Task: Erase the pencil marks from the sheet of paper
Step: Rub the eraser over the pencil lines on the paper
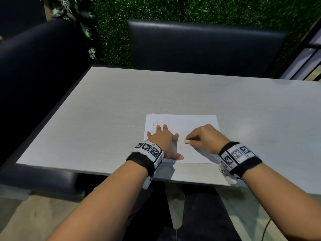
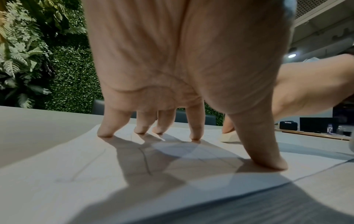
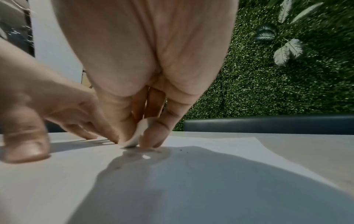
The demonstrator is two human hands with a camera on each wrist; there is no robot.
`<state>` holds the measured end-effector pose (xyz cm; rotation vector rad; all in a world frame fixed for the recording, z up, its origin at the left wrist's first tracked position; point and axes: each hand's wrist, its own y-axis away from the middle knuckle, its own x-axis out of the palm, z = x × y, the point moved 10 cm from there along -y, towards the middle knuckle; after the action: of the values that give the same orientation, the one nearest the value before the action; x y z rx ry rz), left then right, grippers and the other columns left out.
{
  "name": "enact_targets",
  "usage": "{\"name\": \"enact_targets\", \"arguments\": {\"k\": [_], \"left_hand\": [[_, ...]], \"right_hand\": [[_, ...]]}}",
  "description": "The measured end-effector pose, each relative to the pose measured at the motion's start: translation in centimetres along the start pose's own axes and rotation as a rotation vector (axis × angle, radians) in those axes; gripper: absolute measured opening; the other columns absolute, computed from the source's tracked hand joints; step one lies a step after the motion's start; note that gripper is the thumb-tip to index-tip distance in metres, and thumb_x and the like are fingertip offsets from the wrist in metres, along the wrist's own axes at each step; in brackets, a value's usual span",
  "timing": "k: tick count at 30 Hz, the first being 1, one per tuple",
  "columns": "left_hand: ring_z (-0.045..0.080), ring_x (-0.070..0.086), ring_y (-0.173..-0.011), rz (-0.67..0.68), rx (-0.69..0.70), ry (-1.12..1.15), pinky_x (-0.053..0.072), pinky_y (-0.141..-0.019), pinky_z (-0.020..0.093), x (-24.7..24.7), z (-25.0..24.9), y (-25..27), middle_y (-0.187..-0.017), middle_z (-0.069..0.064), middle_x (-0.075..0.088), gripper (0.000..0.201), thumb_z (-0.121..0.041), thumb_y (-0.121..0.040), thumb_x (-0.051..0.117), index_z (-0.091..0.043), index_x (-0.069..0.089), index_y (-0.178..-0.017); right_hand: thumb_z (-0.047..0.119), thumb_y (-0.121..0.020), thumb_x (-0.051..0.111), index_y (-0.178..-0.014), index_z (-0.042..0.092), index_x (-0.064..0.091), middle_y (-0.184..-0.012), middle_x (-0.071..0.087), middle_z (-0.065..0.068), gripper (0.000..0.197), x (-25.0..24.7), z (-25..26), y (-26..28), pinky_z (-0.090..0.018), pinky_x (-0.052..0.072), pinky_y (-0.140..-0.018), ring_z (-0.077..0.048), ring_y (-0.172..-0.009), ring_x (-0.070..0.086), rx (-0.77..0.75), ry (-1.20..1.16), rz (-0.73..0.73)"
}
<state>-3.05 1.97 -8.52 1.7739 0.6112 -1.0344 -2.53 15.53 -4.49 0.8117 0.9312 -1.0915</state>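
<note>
A white sheet of paper [image 1: 194,122] lies on the pale table, with faint pencil boxes [image 1: 160,121] drawn near its far left corner. My left hand [image 1: 163,140] presses the sheet's left half with spread, straight fingers [image 2: 104,131] and thumb. My right hand [image 1: 205,138] pinches a small cream eraser [image 1: 186,141] between thumb and fingers, its lower edge on the paper near the middle. The right wrist view shows the eraser [image 3: 134,137] touching the sheet [image 3: 191,174], with dark crumbs beside it. The left wrist view has pencil lines [image 2: 145,160] under the palm and the eraser [image 2: 229,137] beyond the thumb.
The grey table [image 1: 104,110] spreads wide to the left and behind the paper. Dark padded seats [image 1: 199,46] stand at the far side and left, in front of a green hedge wall [image 1: 156,9]. The table's near edge runs just below my wrists.
</note>
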Motion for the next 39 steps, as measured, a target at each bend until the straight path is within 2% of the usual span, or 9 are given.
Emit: {"name": "enact_targets", "arguments": {"k": [7, 11, 14, 19, 21, 24, 29, 34, 39], "left_hand": [[0.048, -0.016, -0.153, 0.102, 0.001, -0.070, 0.011, -0.109, 0.084, 0.4, -0.9, -0.1, -0.168, 0.019, -0.021, 0.099, -0.069, -0.086, 0.066, -0.049, 0.004, -0.160], [0.050, -0.016, -0.152, 0.122, -0.001, -0.097, 0.013, -0.105, 0.087, 0.5, -1.1, -0.3, -0.167, 0.020, -0.023, 0.096, -0.069, -0.087, 0.064, -0.053, 0.001, -0.159], [0.049, -0.017, -0.153, 0.112, -0.001, -0.088, 0.011, -0.105, 0.087, 0.6, -0.9, -0.4, -0.168, 0.019, -0.022, 0.097, -0.070, -0.086, 0.064, -0.055, 0.001, -0.158], [0.047, -0.016, -0.154, 0.072, -0.020, -0.072, 0.010, -0.105, 0.088, 0.6, -0.9, -0.7, -0.169, 0.018, -0.019, 0.087, -0.072, -0.088, 0.059, -0.058, 0.008, -0.156], [0.047, -0.016, -0.154, 0.069, -0.025, -0.069, 0.010, -0.105, 0.088, 0.7, -1.0, -0.9, -0.169, 0.019, -0.018, 0.084, -0.072, -0.089, 0.059, -0.058, 0.010, -0.156], [0.047, -0.014, -0.154, 0.071, -0.021, -0.073, 0.012, -0.105, 0.087, 0.5, -1.0, -0.8, -0.169, 0.019, -0.017, 0.085, -0.072, -0.088, 0.059, -0.059, 0.010, -0.156], [0.045, -0.014, -0.155, 0.065, -0.024, -0.061, 0.012, -0.106, 0.087, 0.3, -0.9, -0.4, -0.170, 0.016, -0.016, 0.086, -0.072, -0.088, 0.060, -0.059, 0.010, -0.156], [0.044, -0.016, -0.155, 0.079, -0.019, -0.061, 0.010, -0.107, 0.086, 0.2, -1.1, -0.4, -0.170, 0.016, -0.017, 0.086, -0.070, -0.089, 0.062, -0.058, 0.011, -0.157], [0.043, -0.016, -0.155, 0.069, -0.016, -0.056, 0.010, -0.107, 0.086, 0.2, -1.0, -0.4, -0.170, 0.016, -0.016, 0.087, -0.070, -0.087, 0.063, -0.059, 0.012, -0.156]], "right_hand": [[0.032, -0.090, 0.073, -0.106, 0.028, 0.080, -0.092, 0.071, 0.020, 0.018, 1.8, 0.8, 3.2, -0.012, 0.045, -0.078, 0.009, -0.081, 0.061, -0.062, -0.094, 0.144], [0.031, -0.091, 0.073, -0.107, 0.023, 0.080, -0.102, 0.078, 0.008, 0.019, -0.6, 0.1, 0.6, -0.021, 0.051, -0.086, -0.006, -0.093, 0.069, -0.021, -0.044, 0.033], [0.029, -0.094, 0.070, -0.109, 0.022, 0.079, -0.103, 0.077, 0.006, 0.019, -0.4, 0.4, 0.4, -0.027, 0.054, -0.089, -0.010, -0.094, 0.068, -0.022, -0.008, 0.023], [0.029, -0.092, 0.070, -0.109, 0.025, 0.079, -0.100, 0.075, 0.012, 0.019, 1.6, 1.0, 3.3, -0.008, 0.040, -0.074, 0.006, -0.078, 0.057, -0.075, -0.023, 0.135], [0.029, -0.092, 0.070, -0.106, 0.024, 0.080, -0.099, 0.076, 0.010, 0.018, 1.1, 0.6, 2.8, -0.013, 0.047, -0.076, 0.004, -0.080, 0.062, -0.054, -0.041, 0.122], [0.030, -0.094, 0.068, -0.101, 0.022, 0.081, -0.095, 0.078, 0.004, 0.017, -0.6, -0.3, 0.5, -0.030, 0.055, -0.084, -0.011, -0.088, 0.069, -0.012, 0.004, 0.031], [0.027, -0.093, 0.070, -0.106, 0.021, 0.080, -0.099, 0.077, 0.008, 0.017, -0.7, 0.2, 0.9, -0.020, 0.048, -0.081, -0.004, -0.086, 0.063, -0.031, -0.014, 0.035], [0.029, -0.091, 0.071, -0.107, 0.025, 0.079, -0.092, 0.067, 0.021, 0.019, 1.4, 1.2, 3.5, -0.007, 0.041, -0.076, 0.011, -0.076, 0.058, -0.112, -0.049, 0.160], [0.028, -0.091, 0.073, -0.108, 0.022, 0.080, -0.103, 0.078, 0.005, 0.019, -1.0, -0.2, 0.0, -0.022, 0.051, -0.085, -0.005, -0.088, 0.065, -0.011, -0.034, 0.030]]}}
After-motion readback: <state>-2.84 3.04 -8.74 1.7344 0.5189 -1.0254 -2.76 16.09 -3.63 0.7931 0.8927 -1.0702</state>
